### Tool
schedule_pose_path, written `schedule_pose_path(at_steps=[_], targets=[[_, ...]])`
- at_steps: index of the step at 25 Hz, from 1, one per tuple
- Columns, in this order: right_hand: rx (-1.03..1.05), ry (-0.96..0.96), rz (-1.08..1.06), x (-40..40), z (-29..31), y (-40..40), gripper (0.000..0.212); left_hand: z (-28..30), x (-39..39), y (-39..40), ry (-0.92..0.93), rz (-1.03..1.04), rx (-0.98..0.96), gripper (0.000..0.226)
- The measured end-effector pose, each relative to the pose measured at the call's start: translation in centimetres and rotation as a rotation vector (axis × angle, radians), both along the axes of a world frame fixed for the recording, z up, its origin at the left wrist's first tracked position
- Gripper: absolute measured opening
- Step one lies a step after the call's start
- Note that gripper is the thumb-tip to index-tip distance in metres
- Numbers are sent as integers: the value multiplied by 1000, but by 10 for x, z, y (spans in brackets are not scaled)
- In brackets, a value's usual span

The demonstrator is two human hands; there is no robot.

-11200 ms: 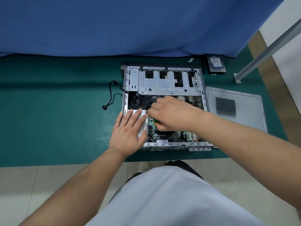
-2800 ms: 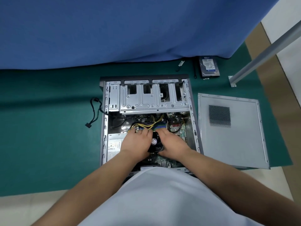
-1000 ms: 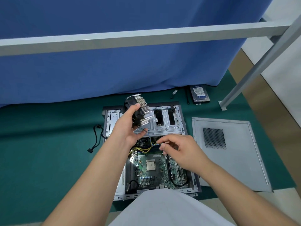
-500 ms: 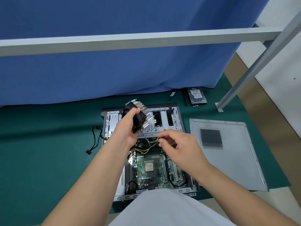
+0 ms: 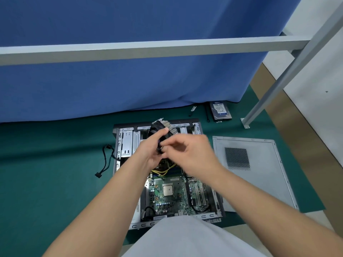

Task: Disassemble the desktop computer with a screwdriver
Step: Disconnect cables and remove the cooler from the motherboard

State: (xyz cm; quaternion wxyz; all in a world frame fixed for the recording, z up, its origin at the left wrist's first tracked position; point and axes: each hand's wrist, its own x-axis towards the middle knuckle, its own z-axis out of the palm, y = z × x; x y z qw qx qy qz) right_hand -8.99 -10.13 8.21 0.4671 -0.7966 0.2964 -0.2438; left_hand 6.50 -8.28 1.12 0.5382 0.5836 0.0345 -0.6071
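Head view shows side panel point(image 5: 259, 175) and drive point(image 5: 220, 111) already out, left hand point(image 5: 150, 153) gripping the cooler point(image 5: 168, 127) above the case point(image 5: 126, 143), right hand point(image 5: 189, 154) pinching at it; motherboard point(image 5: 172, 193) remains.

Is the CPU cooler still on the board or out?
Out: left hand holds the cooler above the case; the bare CPU shows on the motherboard.

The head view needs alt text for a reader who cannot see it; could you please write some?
A person's left hand holds a CPU cooler lifted above an open desktop computer case while the right hand pinches something at its underside. The bare CPU shows on the motherboard; the side panel lies right of the case.
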Motion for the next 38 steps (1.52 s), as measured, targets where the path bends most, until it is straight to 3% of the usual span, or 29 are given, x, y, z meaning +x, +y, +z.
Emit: schedule_pose_path(at_steps=[6,12,15,20,27,32,35,38], targets=[[174,-2,-182,-25,11,-53,16,-4,-2,11,-46,35,3,45],[109,96,-204,-27,10,-85,13,-4,-16,13,-187,-123,1,110],[55,145,-171,-24,10,-98,14,-2,-22,12,-299,-220,15,125],[-44,260,-29,-15,5,-105,12,9,-28,12,-674,-449,74,105],[-175,473,144,1,5,-109,9,15,-29,17,-980,-601,-59,79],[104,622,122,-4,-4,-127,12,20,-26,21,-1142,-669,-78,82],[418,547,90,-14,-7,-135,13,19,-26,22,-1126,-630,-120,82],[606,475,57,-24,-13,-135,15,20,-30,22,-1081,-581,-171,80]])
